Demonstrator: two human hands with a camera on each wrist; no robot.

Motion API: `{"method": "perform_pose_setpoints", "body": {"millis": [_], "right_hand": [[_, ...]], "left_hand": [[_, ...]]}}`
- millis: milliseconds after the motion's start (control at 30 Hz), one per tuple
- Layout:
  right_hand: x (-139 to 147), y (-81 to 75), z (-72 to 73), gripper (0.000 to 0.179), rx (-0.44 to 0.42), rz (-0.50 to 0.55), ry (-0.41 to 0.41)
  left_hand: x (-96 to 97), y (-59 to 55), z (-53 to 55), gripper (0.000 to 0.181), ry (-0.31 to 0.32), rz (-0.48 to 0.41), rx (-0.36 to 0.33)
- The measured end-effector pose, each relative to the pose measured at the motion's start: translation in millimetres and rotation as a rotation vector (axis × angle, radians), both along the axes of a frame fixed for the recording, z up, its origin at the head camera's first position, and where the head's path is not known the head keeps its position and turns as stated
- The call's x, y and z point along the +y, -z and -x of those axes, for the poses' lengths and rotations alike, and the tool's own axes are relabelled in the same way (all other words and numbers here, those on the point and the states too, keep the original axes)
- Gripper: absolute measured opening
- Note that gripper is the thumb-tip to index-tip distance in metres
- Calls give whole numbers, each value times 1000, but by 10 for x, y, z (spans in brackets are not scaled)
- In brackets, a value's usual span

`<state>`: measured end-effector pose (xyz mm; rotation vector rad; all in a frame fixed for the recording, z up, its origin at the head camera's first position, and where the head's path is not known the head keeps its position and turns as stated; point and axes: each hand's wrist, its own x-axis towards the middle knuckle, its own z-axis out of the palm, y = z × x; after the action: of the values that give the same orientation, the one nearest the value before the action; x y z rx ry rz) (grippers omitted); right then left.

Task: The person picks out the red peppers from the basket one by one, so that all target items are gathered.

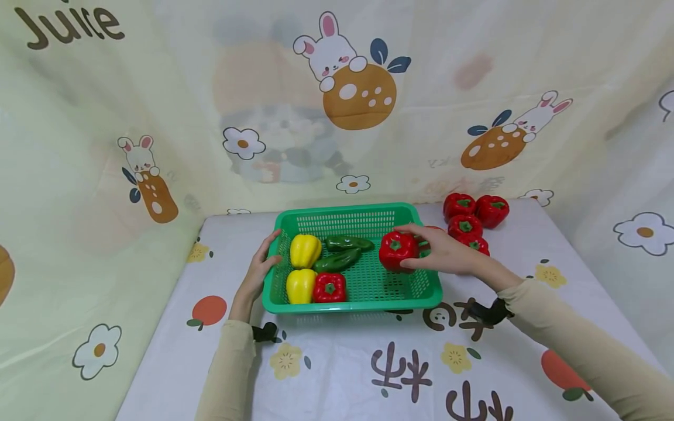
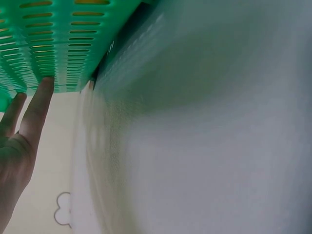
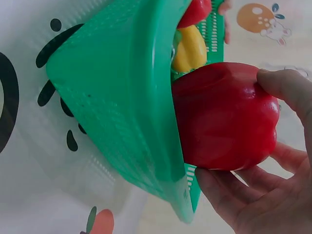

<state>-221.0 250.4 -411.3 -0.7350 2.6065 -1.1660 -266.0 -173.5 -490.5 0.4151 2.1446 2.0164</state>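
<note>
A green basket (image 1: 353,307) holds two yellow bell peppers (image 1: 305,251), two long green peppers (image 1: 337,260) and a red bell pepper (image 1: 329,287), all on its left side. My left hand (image 1: 256,273) rests against the basket's left end, its visible fingers (image 2: 39,107) straight against the slotted outer wall. Thumb and fingers of my right hand (image 1: 447,251) grip another red bell pepper (image 1: 396,251) over the right part of the basket. Seen from the right wrist, that red pepper (image 3: 226,117) sits just past the near rim, partly hidden by it.
Several red bell peppers (image 1: 466,227) stand clustered on the table to the right of the basket, some partly behind my right hand. A printed cloth (image 1: 337,351) covers the tabletop, and a patterned curtain (image 1: 284,76) hangs behind it.
</note>
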Motion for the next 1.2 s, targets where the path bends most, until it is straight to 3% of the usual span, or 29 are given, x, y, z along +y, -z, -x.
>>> {"method": "perform_pose_setpoints", "body": {"millis": [300,533,800,1200], "right_hand": [[205,-52,-15,72,-7,68,102],[330,-123,-14,73,74,63,180],[563,-153,5,76,116,50,327],[1067,1,33,84,149,47,597]], "left_hand": [[-3,12,6,64,6,-11,6],[2,7,-1,64,14,-14,8],[8,-5,-18,64,1,1,3],[13,-8,-22,64,2,-2,0]]}}
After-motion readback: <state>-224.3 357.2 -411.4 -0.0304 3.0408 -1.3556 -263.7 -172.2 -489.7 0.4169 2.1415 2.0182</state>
